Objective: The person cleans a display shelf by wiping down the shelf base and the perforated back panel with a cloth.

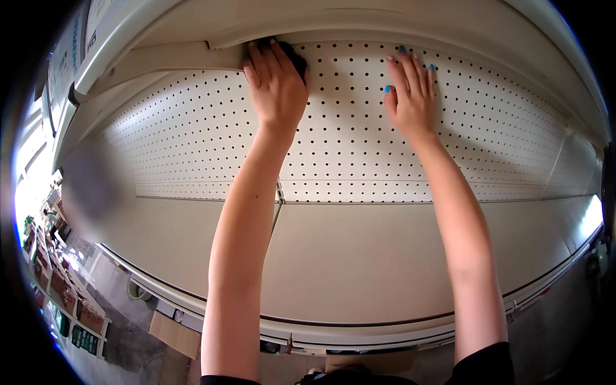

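Note:
My left hand (276, 86) presses a black, soft-looking wad (295, 61), perhaps a cloth, high against the white pegboard (366, 154), just below the upper shelf. Its fingers lie over the wad and hide most of it. To the right, my right hand (412, 93) rests with fingers spread on the same pegboard and nothing in it. Both arms reach over the beige lower shelf (359, 263).
The underside of an upper shelf (359, 22) curves close above my hands, with a bracket (173, 58) at left. Cardboard (174, 333) lies on the floor below. Farther left stands a rack of goods (67, 292).

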A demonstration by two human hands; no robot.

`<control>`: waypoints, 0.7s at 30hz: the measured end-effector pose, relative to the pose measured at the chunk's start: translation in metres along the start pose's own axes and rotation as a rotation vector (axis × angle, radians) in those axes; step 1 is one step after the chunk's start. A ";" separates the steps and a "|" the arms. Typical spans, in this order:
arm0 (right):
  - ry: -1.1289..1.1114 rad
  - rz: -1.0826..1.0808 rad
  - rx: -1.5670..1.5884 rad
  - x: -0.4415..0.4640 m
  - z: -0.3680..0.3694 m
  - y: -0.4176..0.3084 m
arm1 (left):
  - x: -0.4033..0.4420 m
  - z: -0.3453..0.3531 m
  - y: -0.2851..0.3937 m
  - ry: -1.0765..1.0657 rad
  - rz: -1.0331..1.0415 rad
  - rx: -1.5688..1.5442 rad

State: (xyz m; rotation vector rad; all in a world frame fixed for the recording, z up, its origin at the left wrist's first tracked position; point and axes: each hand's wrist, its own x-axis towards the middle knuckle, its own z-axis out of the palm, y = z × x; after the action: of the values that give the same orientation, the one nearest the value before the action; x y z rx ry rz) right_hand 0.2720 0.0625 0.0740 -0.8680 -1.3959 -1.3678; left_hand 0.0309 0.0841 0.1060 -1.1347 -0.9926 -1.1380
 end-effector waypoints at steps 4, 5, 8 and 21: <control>-0.010 -0.007 0.001 0.000 -0.002 0.001 | -0.001 0.000 -0.015 0.043 0.112 0.044; -0.013 -0.006 0.001 -0.001 -0.002 0.002 | -0.002 0.000 -0.017 0.028 0.109 0.035; -0.010 0.002 -0.008 0.000 -0.002 0.001 | 0.000 -0.001 -0.018 0.004 0.089 0.002; -0.013 0.009 -0.034 -0.002 0.001 -0.001 | -0.042 -0.012 0.016 -0.086 -0.063 -0.175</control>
State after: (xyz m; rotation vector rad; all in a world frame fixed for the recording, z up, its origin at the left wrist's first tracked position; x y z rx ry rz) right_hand 0.2718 0.0639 0.0720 -0.9060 -1.3810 -1.3852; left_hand 0.0405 0.0792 0.0609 -1.3090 -1.0160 -1.2549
